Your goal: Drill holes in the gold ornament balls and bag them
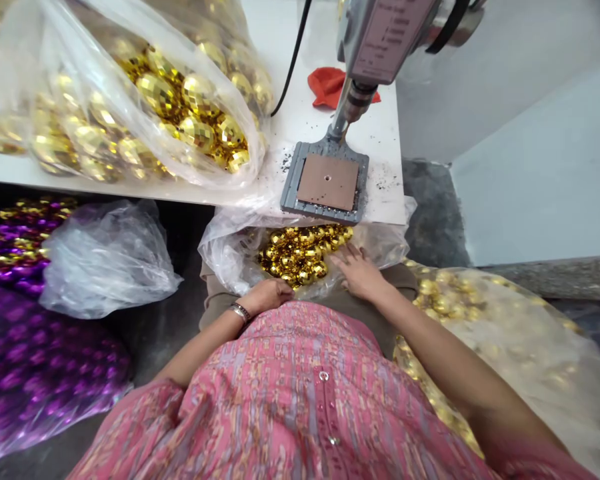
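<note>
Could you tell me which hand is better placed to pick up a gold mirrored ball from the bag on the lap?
Probably the right: the right hand lies open with its fingertips at the pile of gold mirrored balls, while the left hand rests lower, at the near edge of the plastic bag.

There are two hands, a left hand (265,297) and a right hand (359,271), at center. Gold baubles fill three bags: upper-left bag (145,113), center bag (300,257), lower-right bag (510,347). One purple bag (40,360) and one clear bag (105,260) lie left, with one press (365,60) and one red cloth (327,87) at top.
</note>
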Demonstrator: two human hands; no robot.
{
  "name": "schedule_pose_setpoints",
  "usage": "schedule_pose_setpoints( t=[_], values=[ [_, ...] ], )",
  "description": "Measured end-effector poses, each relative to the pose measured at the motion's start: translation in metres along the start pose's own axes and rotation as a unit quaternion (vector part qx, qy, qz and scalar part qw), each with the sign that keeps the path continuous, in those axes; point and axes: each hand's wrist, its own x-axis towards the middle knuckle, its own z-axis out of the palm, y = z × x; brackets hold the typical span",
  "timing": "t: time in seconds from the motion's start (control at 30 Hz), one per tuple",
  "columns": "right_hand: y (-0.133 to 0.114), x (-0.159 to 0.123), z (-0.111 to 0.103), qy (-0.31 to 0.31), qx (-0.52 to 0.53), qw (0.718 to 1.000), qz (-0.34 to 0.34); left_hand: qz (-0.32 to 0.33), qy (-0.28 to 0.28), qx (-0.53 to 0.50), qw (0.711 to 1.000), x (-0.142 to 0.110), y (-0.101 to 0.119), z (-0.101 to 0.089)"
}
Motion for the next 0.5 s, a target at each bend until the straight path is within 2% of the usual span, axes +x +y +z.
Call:
schedule_pose_setpoints(
  t=[0.13, 0.2, 0.27, 0.33, 0.4, 0.5],
  values=[
    [0.016, -0.006, 0.019, -0.067, -0.01, 0.997, 0.04, -0.014, 0.029, -0.029, 0.999, -0.008, 0.0, 0.0],
    [0.036, -0.025, 0.018, -0.103, -0.004, 0.994, 0.03, -0.035, 0.025, -0.062, 0.997, -0.014, -0.003, 0.0],
    [0.057, -0.056, 0.016, -0.121, -0.002, 0.992, 0.031, -0.066, 0.005, -0.085, 0.994, -0.022, -0.006, 0.0],
    [0.069, -0.092, 0.017, -0.124, -0.002, 0.991, 0.049, -0.093, -0.017, -0.086, 0.992, -0.031, -0.009, -0.002],
    [0.071, -0.121, 0.023, -0.113, 0.001, 0.991, 0.067, -0.101, -0.027, -0.086, 0.991, -0.041, -0.009, -0.005],
    [0.061, -0.139, 0.031, -0.087, 0.011, 0.992, 0.092, -0.091, -0.005, -0.091, 0.992, -0.048, -0.006, -0.016]
  ],
)
